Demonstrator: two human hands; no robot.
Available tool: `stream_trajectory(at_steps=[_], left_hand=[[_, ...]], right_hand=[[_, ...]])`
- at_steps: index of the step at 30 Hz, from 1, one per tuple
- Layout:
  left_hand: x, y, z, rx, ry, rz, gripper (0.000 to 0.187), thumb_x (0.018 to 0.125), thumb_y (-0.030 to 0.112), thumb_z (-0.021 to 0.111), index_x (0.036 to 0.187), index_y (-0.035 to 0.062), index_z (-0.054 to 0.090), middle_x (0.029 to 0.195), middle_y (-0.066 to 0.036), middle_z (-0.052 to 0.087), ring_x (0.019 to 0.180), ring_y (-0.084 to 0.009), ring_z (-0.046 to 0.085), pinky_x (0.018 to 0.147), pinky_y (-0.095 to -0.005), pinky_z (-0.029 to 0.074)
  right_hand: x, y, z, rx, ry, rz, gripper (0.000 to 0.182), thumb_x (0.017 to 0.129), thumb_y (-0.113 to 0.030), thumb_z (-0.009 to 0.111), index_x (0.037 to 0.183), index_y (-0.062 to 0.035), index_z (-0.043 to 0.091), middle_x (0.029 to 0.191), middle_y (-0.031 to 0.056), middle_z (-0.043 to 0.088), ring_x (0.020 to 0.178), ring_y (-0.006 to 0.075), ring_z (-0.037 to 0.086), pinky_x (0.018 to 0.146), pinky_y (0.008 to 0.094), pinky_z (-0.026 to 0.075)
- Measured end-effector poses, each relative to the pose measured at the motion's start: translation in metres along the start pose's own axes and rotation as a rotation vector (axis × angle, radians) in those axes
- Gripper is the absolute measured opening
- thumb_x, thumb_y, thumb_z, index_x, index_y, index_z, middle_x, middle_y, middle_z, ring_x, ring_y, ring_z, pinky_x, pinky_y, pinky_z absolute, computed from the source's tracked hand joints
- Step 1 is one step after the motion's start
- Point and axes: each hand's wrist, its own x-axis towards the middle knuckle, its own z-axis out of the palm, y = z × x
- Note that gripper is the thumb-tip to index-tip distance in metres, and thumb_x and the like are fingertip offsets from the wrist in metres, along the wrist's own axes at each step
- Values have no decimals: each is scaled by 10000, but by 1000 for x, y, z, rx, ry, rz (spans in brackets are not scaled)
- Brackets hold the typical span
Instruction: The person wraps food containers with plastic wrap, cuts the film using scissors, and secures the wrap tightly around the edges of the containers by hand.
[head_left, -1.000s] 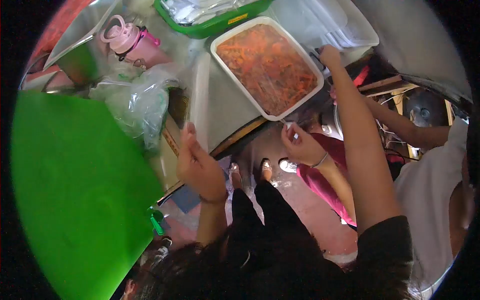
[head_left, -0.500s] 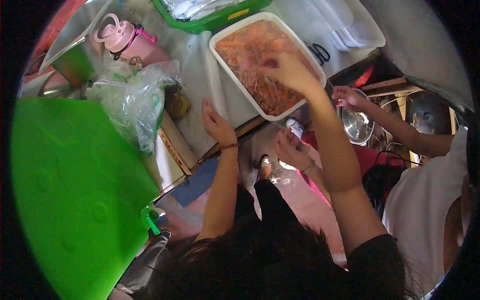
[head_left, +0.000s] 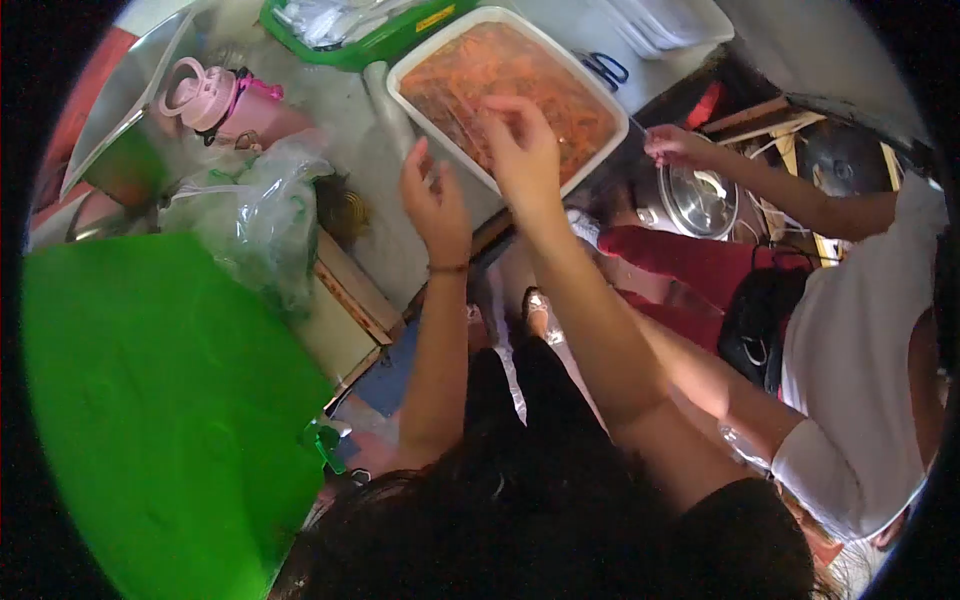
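Observation:
A white rectangular tray of shredded orange food stands on the grey table top. My right hand hovers over the tray's near corner with thumb and fingers loosely curled; whether it pinches anything I cannot tell. My left hand is raised just left of it, beside the tray's near edge, fingers up and apart from the thumb, holding nothing. Another person's hand reaches toward the tray's right corner.
A pink bottle, a crumpled plastic bag and a green basket sit on the table's left and far side. Scissors lie by clear containers. A large green board fills the left. A steel pot sits below the table.
My right hand came back from the tray's far corner to its near corner. My left hand rose from the table edge toward the tray. The other person's near hand dropped out of sight.

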Motion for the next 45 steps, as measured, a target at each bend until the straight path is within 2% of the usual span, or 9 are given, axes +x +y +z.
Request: stream_trajectory(at_steps=[4,7,11,14,25,30,34,37,45], left_hand=[[7,-10,20,-296,-239,-523,401,889,222,476,1161,-54,375,882,-155,561,691,-200,587,623,-293,496],[1,-28,26,-313,-323,-575,365,900,264,464,1064,-53,387,817,-136,551,547,-162,558,497,-257,491],[-6,-31,28,-373,-339,-671,323,898,288,469,977,-17,394,770,-109,533,563,-150,552,506,-279,499],[-8,-32,28,-416,-335,-689,328,896,303,473,973,-7,394,738,-82,509,546,-136,530,491,-274,495],[-1,-32,23,-401,-414,-600,238,903,262,458,873,27,437,722,-37,474,576,-102,475,518,-265,482],[-8,-23,26,-650,-289,-725,155,906,191,431,873,40,433,723,-29,471,600,-99,467,565,-263,476],[-17,-35,30,-663,-247,-627,136,912,165,408,882,32,417,739,-51,497,600,-117,503,542,-273,485],[-17,-34,30,-360,-288,-499,139,919,157,382,882,24,398,727,-74,519,579,-145,545,504,-289,494],[-12,-38,37,-376,-341,-596,175,932,193,349,914,27,401,687,-72,513,552,-161,556,489,-291,503]], right_hand=[[-107,-18,-27,342,56,273,93,851,-43,468,941,-61,482,805,-23,456,675,48,416,584,189,371],[-180,-3,-45,124,-214,557,112,831,-58,502,941,-39,514,840,18,517,772,80,481,671,214,408],[-218,16,-72,-26,-372,804,157,801,-65,534,948,-11,541,846,70,578,830,129,537,740,254,430],[-214,31,-85,-156,-391,532,158,796,-60,532,944,-4,542,812,79,587,773,137,554,718,263,440],[-150,-5,-58,8,-389,327,143,813,-55,510,944,-1,527,810,59,570,766,113,544,686,237,432],[-140,4,-57,19,-286,295,224,821,-31,494,1045,-37,483,875,48,539,805,107,534,668,217,433],[-126,12,-63,288,-9,378,335,811,-8,465,1130,-72,385,969,68,468,823,136,518,659,233,437],[-114,11,-61,449,181,477,333,808,-1,452,1127,-71,385,961,83,469,846,152,517,655,241,441],[-100,35,-49,538,179,655,350,855,-46,448,1186,23,362,1082,149,478,935,221,537,811,294,451]])
